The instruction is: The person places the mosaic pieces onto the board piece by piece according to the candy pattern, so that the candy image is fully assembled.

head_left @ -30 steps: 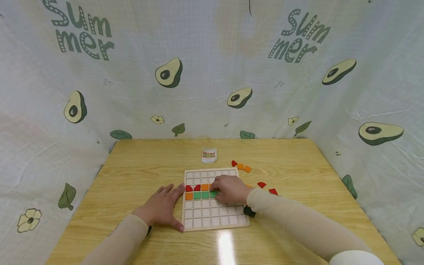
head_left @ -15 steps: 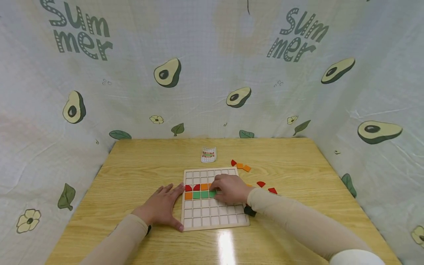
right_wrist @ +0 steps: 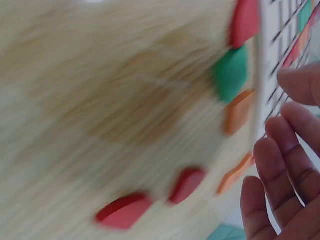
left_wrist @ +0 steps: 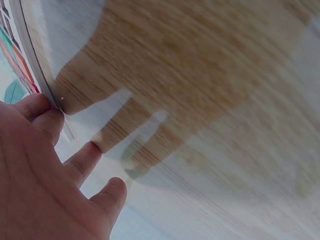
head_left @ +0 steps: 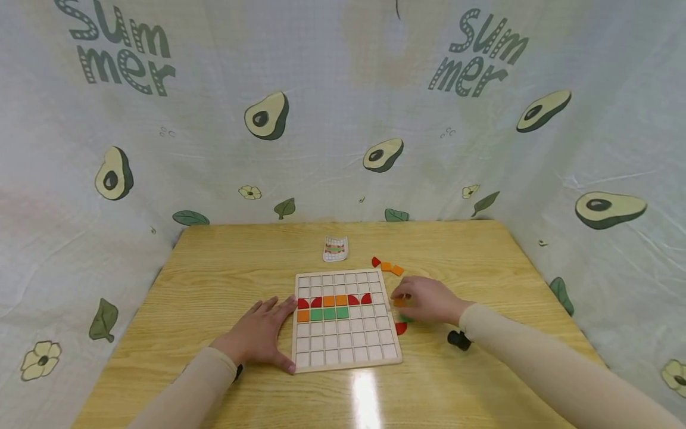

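A square wooden grid board (head_left: pixel 347 341) lies on the table, its cells partly filled. One row has red quarter-round tiles (head_left: pixel 366 298) at both ends and orange tiles (head_left: pixel 334 301) in the middle. The row below has an orange tile and several green tiles (head_left: pixel 329 313). My left hand (head_left: pixel 257 333) spreads along the board's left edge, thumb and fingertips touching it. Just right of the board, my right hand (head_left: pixel 429 299) hovers over loose tiles, fingers slightly bent and apart, nothing between them. A green tile (right_wrist: pixel 232 75) and an orange tile (right_wrist: pixel 240 112) lie near its fingertips.
A patterned card (head_left: pixel 335 249) lies behind the board. Beyond its far right corner are a red quarter-round piece (head_left: pixel 376 261) and two orange squares (head_left: pixel 386 266). Another red piece (head_left: pixel 401 328) sits by the right edge. A printed cloth (head_left: pixel 321 179) hangs around the table.
My right hand has left the green tile in the lower row and moved right, off the board, uncovering two red tiles. The left hand stays at the edge; the head view shifts slightly.
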Tool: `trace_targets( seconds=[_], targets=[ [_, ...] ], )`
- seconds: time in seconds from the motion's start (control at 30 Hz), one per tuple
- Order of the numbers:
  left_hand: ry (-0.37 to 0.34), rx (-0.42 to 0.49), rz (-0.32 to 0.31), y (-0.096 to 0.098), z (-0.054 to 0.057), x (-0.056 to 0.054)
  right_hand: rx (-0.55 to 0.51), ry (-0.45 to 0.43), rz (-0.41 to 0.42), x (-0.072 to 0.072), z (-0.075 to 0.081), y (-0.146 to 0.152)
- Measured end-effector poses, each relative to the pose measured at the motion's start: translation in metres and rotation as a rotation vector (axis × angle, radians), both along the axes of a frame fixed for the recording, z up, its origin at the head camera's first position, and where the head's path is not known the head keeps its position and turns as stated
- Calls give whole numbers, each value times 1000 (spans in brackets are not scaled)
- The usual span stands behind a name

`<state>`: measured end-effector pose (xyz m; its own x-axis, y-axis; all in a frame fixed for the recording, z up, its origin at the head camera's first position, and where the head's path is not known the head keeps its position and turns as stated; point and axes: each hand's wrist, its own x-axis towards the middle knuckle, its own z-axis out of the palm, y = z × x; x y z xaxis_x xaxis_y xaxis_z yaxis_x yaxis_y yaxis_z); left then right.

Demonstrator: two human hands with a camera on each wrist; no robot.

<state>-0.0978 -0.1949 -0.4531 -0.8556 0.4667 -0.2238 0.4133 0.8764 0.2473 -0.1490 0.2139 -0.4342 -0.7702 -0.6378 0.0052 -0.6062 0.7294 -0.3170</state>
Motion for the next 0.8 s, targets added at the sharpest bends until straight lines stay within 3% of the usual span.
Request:
trace_targets(
  seconds=[0.27, 0.8],
  targets=[
    [-2, 16, -7, -1, 0, 1, 10, -11, 38, 11, -12, 26],
    [4, 8, -4, 1, 4, 2, 38, 19, 50, 13, -20, 24]
  ],
)
